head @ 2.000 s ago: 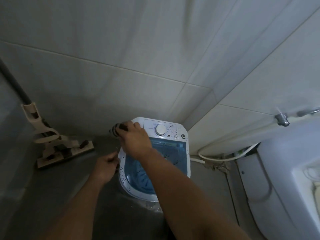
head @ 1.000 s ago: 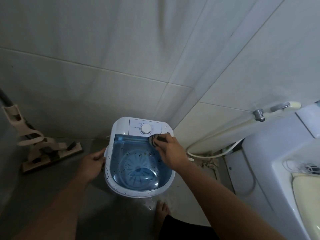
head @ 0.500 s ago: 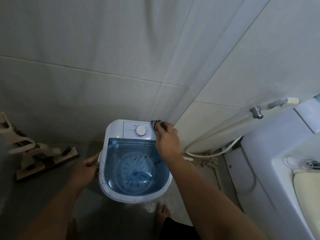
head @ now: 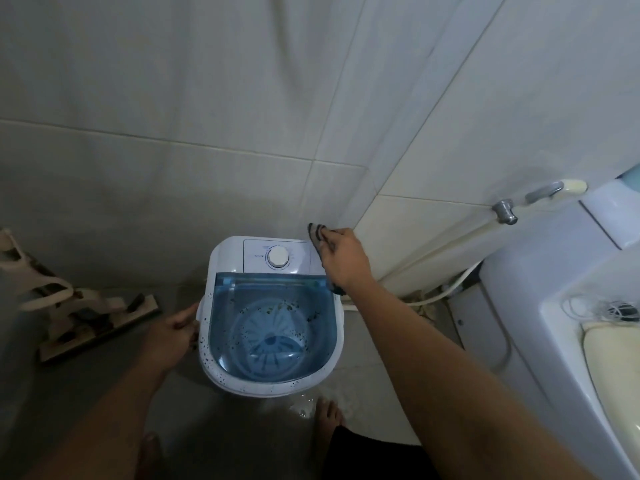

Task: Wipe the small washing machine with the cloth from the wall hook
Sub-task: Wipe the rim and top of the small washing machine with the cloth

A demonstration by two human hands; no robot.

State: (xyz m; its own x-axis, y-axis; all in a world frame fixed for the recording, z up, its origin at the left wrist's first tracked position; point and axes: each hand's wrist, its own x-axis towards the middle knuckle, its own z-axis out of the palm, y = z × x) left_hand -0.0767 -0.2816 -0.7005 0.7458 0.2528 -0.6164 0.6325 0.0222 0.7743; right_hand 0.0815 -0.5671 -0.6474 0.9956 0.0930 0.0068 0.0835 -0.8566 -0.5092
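Observation:
The small washing machine (head: 228,251) stands on the floor in the corner, white with a blue see-through lid, a round dial at the back and dark specks on its rim. My right hand (head: 343,259) presses a dark striped cloth (head: 316,233) against the machine's back right corner. The cloth's lower end shows under my wrist. My left hand (head: 173,332) grips the machine's left rim.
A beige floor mop head (head: 93,322) lies on the floor at left. A hose and tap (head: 505,211) run along the right wall. A white toilet (head: 568,306) fills the right side. My bare feet (head: 327,415) stand just in front of the machine on wet floor.
My right hand with the cloth has travelled from the machine's back left corner, across the control panel, to the back right corner. My left hand has stayed on the left rim.

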